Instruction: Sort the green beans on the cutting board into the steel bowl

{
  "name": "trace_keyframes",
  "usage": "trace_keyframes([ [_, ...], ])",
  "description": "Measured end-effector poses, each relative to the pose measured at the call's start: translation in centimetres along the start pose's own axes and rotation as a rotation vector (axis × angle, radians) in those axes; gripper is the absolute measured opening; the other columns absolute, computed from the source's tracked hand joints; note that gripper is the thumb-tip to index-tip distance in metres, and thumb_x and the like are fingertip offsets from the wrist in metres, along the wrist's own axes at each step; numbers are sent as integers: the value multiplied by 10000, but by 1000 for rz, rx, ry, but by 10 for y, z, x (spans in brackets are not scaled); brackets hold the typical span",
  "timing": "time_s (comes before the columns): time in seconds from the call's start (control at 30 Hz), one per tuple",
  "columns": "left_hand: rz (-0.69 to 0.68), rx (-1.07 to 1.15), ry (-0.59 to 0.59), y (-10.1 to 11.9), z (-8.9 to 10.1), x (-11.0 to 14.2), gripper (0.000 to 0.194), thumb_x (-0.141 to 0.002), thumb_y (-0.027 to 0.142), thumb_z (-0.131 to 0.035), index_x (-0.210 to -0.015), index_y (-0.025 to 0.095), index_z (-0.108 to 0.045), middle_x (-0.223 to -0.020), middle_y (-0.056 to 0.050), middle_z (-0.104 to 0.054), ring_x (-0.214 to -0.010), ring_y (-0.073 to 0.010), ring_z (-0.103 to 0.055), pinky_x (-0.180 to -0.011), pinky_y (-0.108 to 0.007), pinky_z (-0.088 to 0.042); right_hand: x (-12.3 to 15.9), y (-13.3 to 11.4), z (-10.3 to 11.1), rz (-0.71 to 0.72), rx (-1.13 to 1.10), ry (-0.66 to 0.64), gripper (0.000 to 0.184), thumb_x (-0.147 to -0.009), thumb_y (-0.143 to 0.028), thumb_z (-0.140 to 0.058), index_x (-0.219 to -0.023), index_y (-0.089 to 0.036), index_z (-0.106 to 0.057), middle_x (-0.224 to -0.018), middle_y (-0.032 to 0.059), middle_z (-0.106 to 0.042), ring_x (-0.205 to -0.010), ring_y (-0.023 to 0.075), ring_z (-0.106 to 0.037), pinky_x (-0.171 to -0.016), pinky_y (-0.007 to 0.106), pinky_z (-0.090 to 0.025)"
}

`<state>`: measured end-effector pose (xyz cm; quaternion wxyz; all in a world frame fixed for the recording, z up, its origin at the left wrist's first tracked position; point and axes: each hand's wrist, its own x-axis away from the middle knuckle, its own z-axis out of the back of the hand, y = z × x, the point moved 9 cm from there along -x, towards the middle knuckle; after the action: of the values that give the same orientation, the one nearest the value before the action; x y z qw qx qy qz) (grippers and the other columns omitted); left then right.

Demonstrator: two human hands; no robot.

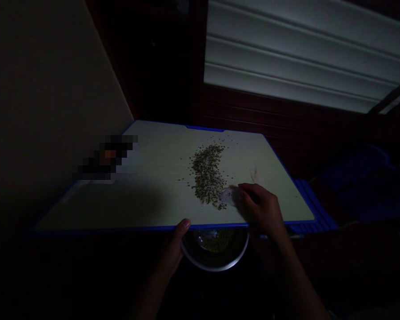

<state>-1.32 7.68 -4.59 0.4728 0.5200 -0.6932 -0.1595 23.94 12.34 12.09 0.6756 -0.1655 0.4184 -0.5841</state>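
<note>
Small green beans or seeds (208, 173) lie scattered in a loose heap on a pale folding table (153, 178) with a blue rim. My right hand (262, 204) is over the table just right of the heap, its fingers curled; whether anything is between them is hidden in shadow. Below the near edge, a shiny metal bowl (216, 268) holds more of the same green seeds. My left hand (176, 242) grips the bowl's left side, its thumb by the table edge and its other fingers hidden.
A blurred-out patch (108, 158) covers something at the table's left edge. Blue plastic furniture (356, 182) stands at the right. Behind are a dark wooden frame and a pale slatted panel (286, 58); a plain wall (53, 89) rises at left. The room is dim.
</note>
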Motion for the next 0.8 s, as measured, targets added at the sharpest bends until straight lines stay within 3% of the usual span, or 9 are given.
trace_keyframes([
  [0.2, 6, 13, -33, -1, -2, 0, 450, -729, 517, -833, -986, 150, -787, -1044, -124, -847, -1167, -381, -723, -1112, -507, -493, 0, 5, 3, -12, -52, 14, 303, -937, -343, -613, -1169, -209, -755, -1109, 94, -784, -1010, 248, -726, -891, 386, -555],
  [0.33, -23, 39, -37, 2, -5, 2, 484, -730, 504, -843, -1063, 159, -777, -1126, -103, -835, -1257, -344, -676, -1151, -452, -457, 1, 6, 8, -55, -61, 50, 306, -932, -343, -618, -1171, -203, -749, -1137, 97, -777, -1042, 256, -715, -928, 401, -540],
  [0.53, 5, 20, -35, 1, -5, 2, 471, -720, 499, -845, -1017, 141, -773, -1106, -126, -836, -1246, -368, -680, -1113, -458, -492, 1, -12, 4, 74, -78, -23, 258, -938, -289, -606, -1140, -227, -753, -1094, 78, -772, -1006, 225, -707, -906, 365, -541],
  [0.8, -19, 44, -45, 3, -9, 1, 486, -727, 505, -838, -1053, 150, -776, -1099, -112, -840, -1217, -360, -699, -1065, -447, -534, -5, -8, -5, 49, -47, -46, 308, -918, -298, -644, -1187, -183, -740, -1105, 92, -770, -1001, 226, -709, -906, 354, -534],
])
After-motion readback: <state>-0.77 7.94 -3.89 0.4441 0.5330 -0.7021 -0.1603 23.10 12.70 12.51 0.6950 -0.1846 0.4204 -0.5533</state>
